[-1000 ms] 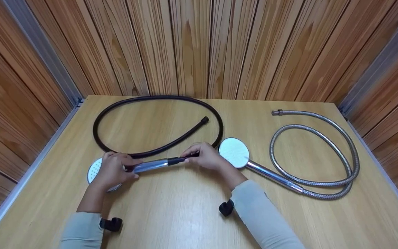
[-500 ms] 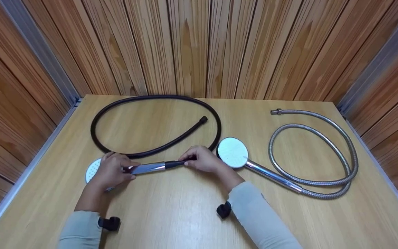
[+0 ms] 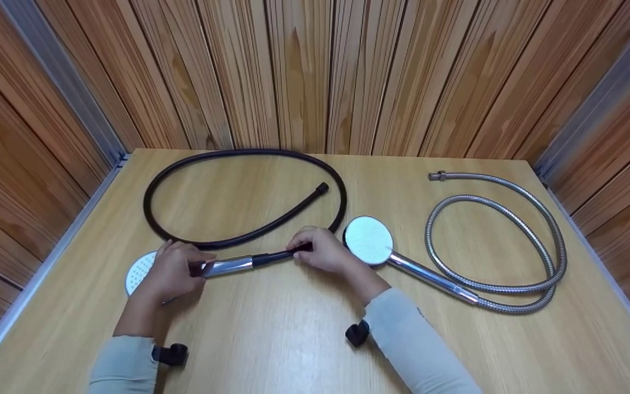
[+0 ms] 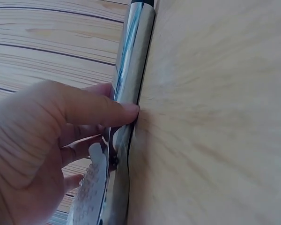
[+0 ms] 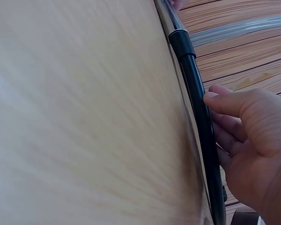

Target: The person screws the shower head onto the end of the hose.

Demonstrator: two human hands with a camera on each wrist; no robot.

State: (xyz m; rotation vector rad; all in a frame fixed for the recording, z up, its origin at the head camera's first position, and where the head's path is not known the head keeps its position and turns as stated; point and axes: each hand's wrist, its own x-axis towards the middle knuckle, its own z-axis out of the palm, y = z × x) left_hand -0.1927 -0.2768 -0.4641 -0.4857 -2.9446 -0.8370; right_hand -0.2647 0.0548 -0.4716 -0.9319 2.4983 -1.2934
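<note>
On the left of the table lies a chrome shower head [image 3: 139, 271] with a round white face. My left hand [image 3: 168, 270] holds its handle [image 3: 232, 266] close to the head, thumb on one side and fingers on the other, as the left wrist view shows. A black hose [image 3: 245, 152] joins the handle's end at a black collar [image 5: 181, 43] and loops back across the table. Just past that collar, my right hand [image 3: 320, 250] pinches the hose between thumb and fingers. The hose's loose end [image 3: 322, 188] points to the back right.
Right of my right hand lies a second chrome shower head [image 3: 368, 241], face up, joined to a coiled silver metal hose [image 3: 553, 219]. Wood-panelled walls [image 3: 304, 76] stand behind and at both sides of the wooden table [image 3: 271, 339].
The held shower head has shifted a little to the left with my left hand. More black hose shows between the handle and my right hand, which stays nearly in place.
</note>
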